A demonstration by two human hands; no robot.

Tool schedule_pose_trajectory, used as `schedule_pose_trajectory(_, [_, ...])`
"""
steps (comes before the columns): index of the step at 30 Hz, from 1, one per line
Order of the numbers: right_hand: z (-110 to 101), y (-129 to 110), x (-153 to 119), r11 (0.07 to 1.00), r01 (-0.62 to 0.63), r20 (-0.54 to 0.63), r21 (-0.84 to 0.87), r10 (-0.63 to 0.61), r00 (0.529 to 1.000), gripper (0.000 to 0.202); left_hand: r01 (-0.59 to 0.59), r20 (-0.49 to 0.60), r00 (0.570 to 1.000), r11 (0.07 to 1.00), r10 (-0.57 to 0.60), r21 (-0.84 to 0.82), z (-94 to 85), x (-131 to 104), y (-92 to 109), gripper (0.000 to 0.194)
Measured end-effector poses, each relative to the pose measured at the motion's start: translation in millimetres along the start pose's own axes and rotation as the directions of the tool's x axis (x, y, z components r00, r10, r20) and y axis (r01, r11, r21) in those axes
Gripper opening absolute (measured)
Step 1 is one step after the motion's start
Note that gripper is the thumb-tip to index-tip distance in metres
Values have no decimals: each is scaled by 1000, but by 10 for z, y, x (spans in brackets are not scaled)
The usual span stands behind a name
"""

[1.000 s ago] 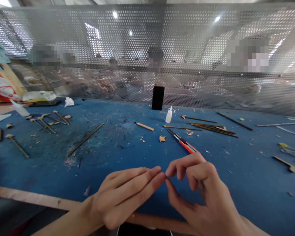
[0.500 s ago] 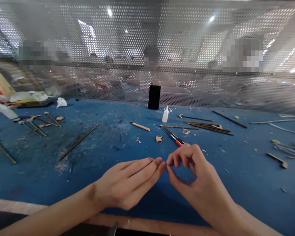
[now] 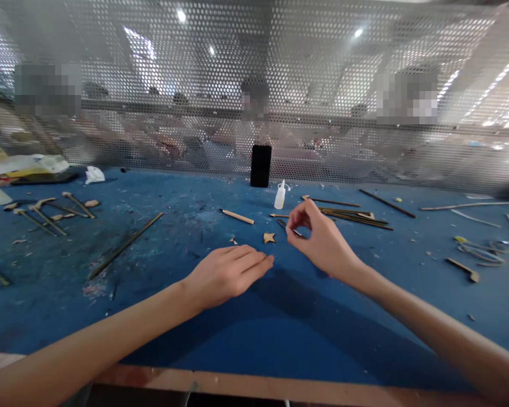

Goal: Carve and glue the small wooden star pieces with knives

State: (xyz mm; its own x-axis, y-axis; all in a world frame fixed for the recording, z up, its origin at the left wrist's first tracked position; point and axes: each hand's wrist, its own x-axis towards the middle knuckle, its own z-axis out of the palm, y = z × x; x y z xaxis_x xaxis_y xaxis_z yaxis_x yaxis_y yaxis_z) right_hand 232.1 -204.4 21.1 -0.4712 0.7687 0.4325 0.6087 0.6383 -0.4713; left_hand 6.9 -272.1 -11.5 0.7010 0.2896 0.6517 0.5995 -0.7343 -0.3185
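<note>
My left hand [image 3: 226,274] is held palm down over the blue table, its fingers stretched out and lying side by side, with nothing visible in it. Close beyond its fingertips lies a small star-shaped wood piece [image 3: 269,238]. My right hand [image 3: 316,234] is raised over the utility knife [image 3: 285,224], hiding most of it. Its thumb and forefinger meet in a pinch, and whatever may be between them is too small or hidden to make out. A pencil-like wooden stick [image 3: 238,216] and a small white glue bottle [image 3: 280,195] are beyond the hands.
Thin dark sticks [image 3: 356,218] lie behind my right hand. On the left are several sticks with wooden heads [image 3: 46,217] and a long stick [image 3: 125,247]. A black phone [image 3: 261,166] leans against the perforated metal screen [image 3: 186,135]. Scissors [image 3: 478,249] lie at right.
My hands have come apart from fingertips touching. The right hand has moved forward over the utility knife; the left has moved slightly forward. The view has shifted a little.
</note>
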Motion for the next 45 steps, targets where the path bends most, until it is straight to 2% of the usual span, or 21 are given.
schedule_pose_trajectory(2, [145, 115, 330, 999, 16, 74, -52, -13, 997, 15, 153, 109, 983, 987, -147, -52, 145, 39, -31, 25])
schedule_pose_trajectory(4, [366, 150, 635, 993, 35, 164, -115, -16, 986, 9, 357, 251, 912, 929, -325, -95, 285, 106, -70, 29])
schedule_pose_trajectory(5, [487, 138, 762, 988, 42, 202, -147, -12, 979, 9, 428, 285, 876, 899, -388, -92, 343, 143, -93, 27])
schedule_pose_trajectory(7, [708, 84, 952, 979, 41, 259, -201, 13, 966, 24, 514, 312, 827, 853, -467, -85, 420, 202, -136, 22])
schedule_pose_trajectory(8, [791, 55, 1014, 975, 36, 279, -219, 27, 960, 25, 531, 316, 817, 843, -483, -85, 438, 218, -153, 21])
schedule_pose_trajectory(11, [866, 26, 1077, 971, -2, 268, -240, 68, 961, 26, 565, 347, 794, 816, -499, -119, 434, 199, -183, 13])
schedule_pose_trajectory(13, [763, 75, 1013, 973, -51, 209, -224, 99, 973, 26, 590, 366, 778, 794, -511, -145, 418, 149, -191, 8])
schedule_pose_trajectory(15, [570, 162, 855, 978, -108, 134, -179, 133, 982, 25, 623, 379, 756, 764, -534, -166, 425, 101, -203, 16])
schedule_pose_trajectory(19, [165, 327, 325, 987, -161, 33, -6, 161, 986, 26, 666, 423, 725, 712, -544, -224, 553, 83, -246, 32])
schedule_pose_trajectory(22, [38, 407, -41, 972, -178, 0, 155, 180, 984, 22, 686, 453, 710, 674, -539, -275, 686, 123, -274, 32])
schedule_pose_trajectory(25, [43, 463, -200, 941, -201, -47, 274, 222, 974, 23, 710, 458, 696, 627, -553, -321, 745, 161, -283, 24])
schedule_pose_trajectory(29, [49, 441, -212, 898, -224, -38, 378, 257, 966, 28, 740, 487, 672, 540, -558, -401, 648, 176, -263, 21])
schedule_pose_trajectory(34, [80, 221, -361, 785, -244, 34, 570, 274, 961, 22, 778, 555, 587, 222, -589, -588, 475, 101, -224, 13])
schedule_pose_trajectory(36, [142, 141, -438, 758, -264, 61, 597, 286, 956, 19, 779, 579, 555, 130, -597, -613, 451, 51, -226, 14])
schedule_pose_trajectory(39, [236, 95, -489, 779, -270, 101, 566, 260, 960, 18, 783, 608, 527, 61, -593, -619, 448, -7, -242, 13])
schedule_pose_trajectory(45, [282, 135, -494, 896, -250, 86, 367, 234, 968, 15, 751, 589, 531, 17, -609, -660, 462, -40, -260, 17])
